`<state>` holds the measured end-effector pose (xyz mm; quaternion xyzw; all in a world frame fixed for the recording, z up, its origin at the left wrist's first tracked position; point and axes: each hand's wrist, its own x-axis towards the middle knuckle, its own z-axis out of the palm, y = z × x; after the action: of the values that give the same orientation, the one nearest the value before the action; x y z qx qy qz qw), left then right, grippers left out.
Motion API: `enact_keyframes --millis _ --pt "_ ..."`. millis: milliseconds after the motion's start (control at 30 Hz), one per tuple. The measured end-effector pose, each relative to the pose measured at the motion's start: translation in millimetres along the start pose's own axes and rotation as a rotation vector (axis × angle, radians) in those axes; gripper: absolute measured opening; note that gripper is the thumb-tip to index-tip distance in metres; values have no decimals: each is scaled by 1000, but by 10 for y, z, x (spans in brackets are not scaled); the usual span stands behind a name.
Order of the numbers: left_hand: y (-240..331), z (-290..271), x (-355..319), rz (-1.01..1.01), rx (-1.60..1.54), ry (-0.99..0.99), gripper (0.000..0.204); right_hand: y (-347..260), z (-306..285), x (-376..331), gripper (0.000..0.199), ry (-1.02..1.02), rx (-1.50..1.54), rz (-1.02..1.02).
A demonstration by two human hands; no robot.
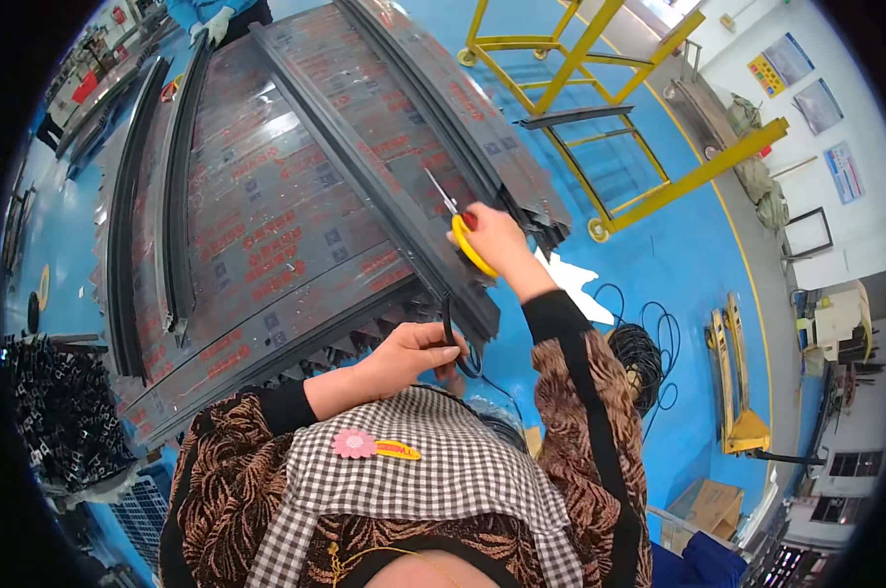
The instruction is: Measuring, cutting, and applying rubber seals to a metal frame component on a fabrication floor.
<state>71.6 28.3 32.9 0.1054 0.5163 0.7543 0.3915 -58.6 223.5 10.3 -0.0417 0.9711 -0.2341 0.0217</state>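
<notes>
My right hand [499, 241] is closed around the handles of a pair of scissors [475, 251] with yellow and red grips. Their metal blades point away from me, over a dark grey long profile [350, 167] lying on the table. Below and to the left, my left hand [416, 354] pinches a thin black flexible strip [450, 318] at the profile's near end. Part of the strip loops down beside my fingers toward my checked apron.
More dark profiles [178, 196] lie lengthwise on the film-covered table [257, 186]. A coworker's gloved hand [213, 24] is at one profile's far end. On the blue floor to the right are a black coil [635, 363], a yellow wheeled frame [649, 206] and a pallet jack [735, 382].
</notes>
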Motion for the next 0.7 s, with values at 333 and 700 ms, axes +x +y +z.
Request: enact_keyframes --millis 333,700 --pt "97 -414 -174 -3 -88 -41 16 -194 165 204 28 151 -57 -31" --pt "-46 -231 69 194 163 -118 16 -797 23 -1482 22 146 1098 -103"
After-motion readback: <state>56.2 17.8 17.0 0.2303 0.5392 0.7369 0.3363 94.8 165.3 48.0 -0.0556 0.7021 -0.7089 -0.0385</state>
